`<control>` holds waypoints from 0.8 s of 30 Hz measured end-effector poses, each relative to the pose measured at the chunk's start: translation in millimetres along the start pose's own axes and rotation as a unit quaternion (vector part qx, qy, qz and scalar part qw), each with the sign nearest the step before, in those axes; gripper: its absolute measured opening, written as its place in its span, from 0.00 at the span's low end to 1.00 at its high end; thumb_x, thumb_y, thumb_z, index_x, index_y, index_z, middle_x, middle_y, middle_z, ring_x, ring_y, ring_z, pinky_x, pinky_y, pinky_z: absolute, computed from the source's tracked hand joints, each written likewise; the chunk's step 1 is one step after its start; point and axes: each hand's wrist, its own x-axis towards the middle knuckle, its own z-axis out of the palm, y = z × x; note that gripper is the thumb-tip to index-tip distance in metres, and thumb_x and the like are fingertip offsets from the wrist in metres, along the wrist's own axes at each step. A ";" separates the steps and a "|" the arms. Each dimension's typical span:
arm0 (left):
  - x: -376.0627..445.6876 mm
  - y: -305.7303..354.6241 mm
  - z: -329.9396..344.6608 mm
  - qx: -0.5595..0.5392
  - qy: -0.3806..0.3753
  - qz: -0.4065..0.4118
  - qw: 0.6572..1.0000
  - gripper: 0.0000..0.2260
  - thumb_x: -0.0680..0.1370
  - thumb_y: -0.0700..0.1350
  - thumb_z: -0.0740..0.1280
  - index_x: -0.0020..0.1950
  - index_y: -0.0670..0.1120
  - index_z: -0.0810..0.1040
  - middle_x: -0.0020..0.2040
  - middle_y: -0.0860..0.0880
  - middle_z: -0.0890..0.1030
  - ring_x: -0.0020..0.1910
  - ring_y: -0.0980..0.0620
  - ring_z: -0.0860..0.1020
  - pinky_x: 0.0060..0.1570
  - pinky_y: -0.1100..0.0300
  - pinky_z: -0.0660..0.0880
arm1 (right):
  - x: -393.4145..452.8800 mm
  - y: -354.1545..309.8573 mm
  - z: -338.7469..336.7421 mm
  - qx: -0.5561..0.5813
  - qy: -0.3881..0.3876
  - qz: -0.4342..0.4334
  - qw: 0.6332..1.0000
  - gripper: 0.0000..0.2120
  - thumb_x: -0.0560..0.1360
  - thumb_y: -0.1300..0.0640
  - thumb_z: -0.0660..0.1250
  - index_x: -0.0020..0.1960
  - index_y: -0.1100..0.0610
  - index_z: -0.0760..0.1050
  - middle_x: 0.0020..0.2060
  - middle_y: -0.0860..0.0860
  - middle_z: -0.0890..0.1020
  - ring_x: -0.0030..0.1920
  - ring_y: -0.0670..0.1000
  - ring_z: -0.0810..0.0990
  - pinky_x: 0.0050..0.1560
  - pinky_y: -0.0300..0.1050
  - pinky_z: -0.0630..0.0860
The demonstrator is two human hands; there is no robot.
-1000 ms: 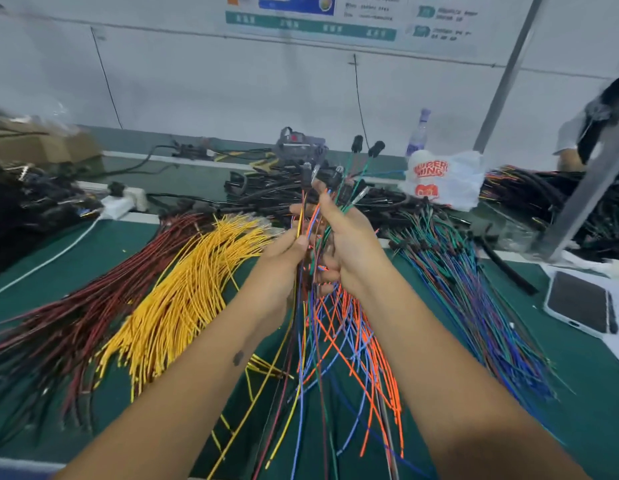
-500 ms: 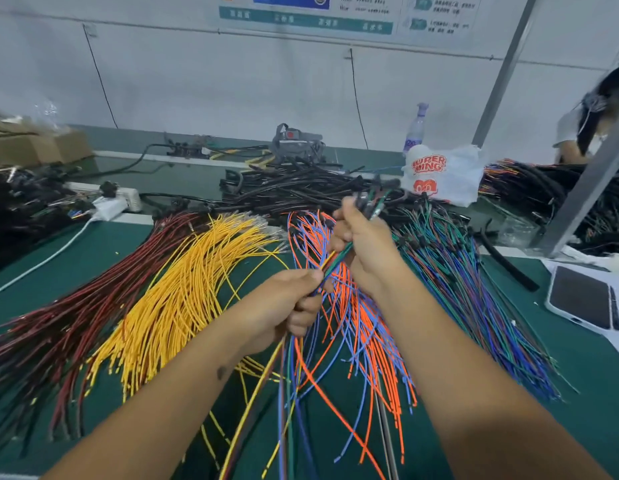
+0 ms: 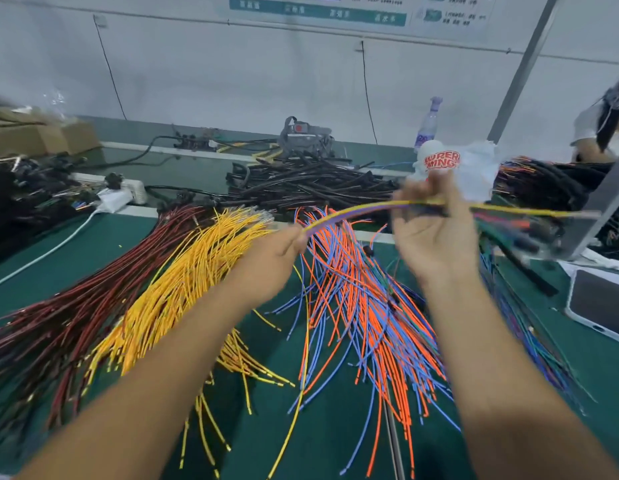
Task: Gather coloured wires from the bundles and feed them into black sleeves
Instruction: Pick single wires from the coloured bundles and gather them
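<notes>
Right now you hold a gathered bunch of wires (image 3: 356,212) stretched nearly level between your two hands, raised above the middle of the bench (image 3: 595,344). Your left hand (image 3: 266,261) grips one end of the bunch in a closed fist, and the rest of those wires hang below it. Your right hand (image 3: 436,233) has its fingers curled round the bunch further along, palm toward you, and the yellow and purple strands run on past it toward the bench's right edge, blurred.

Below your arms the loose bundles fan across the green mat: the dark red wires (image 3: 69,313) nearest the left edge, the yellow wires (image 3: 183,285) just beside them, the orange and blue wires (image 3: 367,317) in the middle, and a green and blue lot (image 3: 529,341) toward the right edge, partly hidden by your right forearm. The black sleeves (image 3: 311,183) lie heaped at the back of the bench, well apart from your hands.

A white plastic bag (image 3: 474,171) with red print sits behind your right hand, with a bottle (image 3: 426,124) behind it. A phone (image 3: 602,303) lies at the right edge.
</notes>
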 end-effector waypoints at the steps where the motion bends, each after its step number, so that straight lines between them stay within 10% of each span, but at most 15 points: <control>1: -0.6 -6.3 14.4 0.027 -0.004 -0.016 1.000 0.12 0.83 0.49 0.54 0.44 0.45 0.69 0.32 0.52 0.69 0.30 0.53 0.67 0.29 0.62 0.63 | -3.4 18.0 -0.1 -0.036 -0.002 0.029 0.999 0.14 0.78 0.56 0.62 0.38 0.57 0.81 0.33 0.51 0.83 0.37 0.49 0.83 0.47 0.43 0.80; 8: -8.6 -35.1 49.3 0.228 -0.032 0.039 0.972 0.12 0.82 0.52 0.52 0.64 0.53 0.65 0.43 0.42 0.79 0.44 0.39 0.78 0.35 0.52 0.69 | -29.0 117.1 -34.6 -0.394 0.061 0.050 0.916 0.17 0.79 0.57 0.63 0.32 0.53 0.78 0.24 0.49 0.74 0.26 0.45 0.70 0.29 0.37 0.67; 13: -9.6 -33.6 42.0 0.223 -0.042 0.068 0.971 0.05 0.82 0.53 0.51 0.55 0.54 0.62 0.38 0.47 0.75 0.42 0.40 0.77 0.34 0.51 0.69 | -26.2 121.1 -41.4 -0.474 0.044 0.024 0.879 0.20 0.80 0.50 0.62 0.30 0.51 0.77 0.21 0.47 0.72 0.24 0.47 0.69 0.30 0.40 0.66; 24: -9.1 -38.5 34.3 0.262 -0.036 0.074 0.962 0.09 0.81 0.55 0.47 0.46 0.52 0.60 0.32 0.50 0.69 0.34 0.44 0.71 0.29 0.53 0.60 | -22.4 106.6 -43.5 -0.340 0.039 0.072 0.937 0.21 0.83 0.51 0.56 0.34 0.57 0.71 0.18 0.49 0.66 0.16 0.46 0.60 0.20 0.35 0.53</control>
